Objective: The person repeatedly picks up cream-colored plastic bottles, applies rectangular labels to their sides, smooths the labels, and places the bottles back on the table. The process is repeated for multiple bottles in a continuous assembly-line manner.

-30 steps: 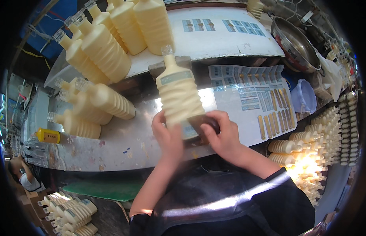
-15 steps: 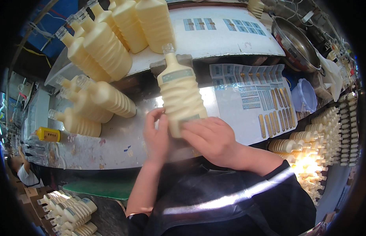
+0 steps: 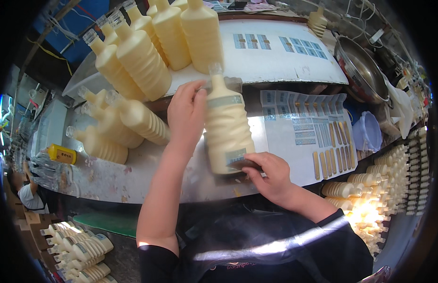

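A cream ribbed bottle (image 3: 227, 129) with a clear neck lies in front of me, its neck end on a dark block (image 3: 234, 85). One blue-green label (image 3: 223, 102) crosses its shoulder, and a smaller one (image 3: 236, 155) with a barcode sits near its base. My right hand (image 3: 271, 175) grips a dark flat scraper (image 3: 245, 163), whose edge lies over the lower label. At the bottle's left shoulder, my left hand (image 3: 187, 111) has bent fingers, thumb slightly apart, with nothing visible in it. Whether its fingertips touch the bottle is unclear.
Several cream bottles (image 3: 146, 66) stand on the raised white board (image 3: 275, 66); others lean below at left. A yellow container (image 3: 62, 154) sits there. Label sheets and gold strips (image 3: 341, 159) lie at right, near a lilac bucket (image 3: 367, 131) and a metal basin (image 3: 362, 68).
My left hand has moved up from the bottle's lower side to its shoulder. My right hand has shifted right and down, and the scraper now shows in it. The view has shifted slightly.
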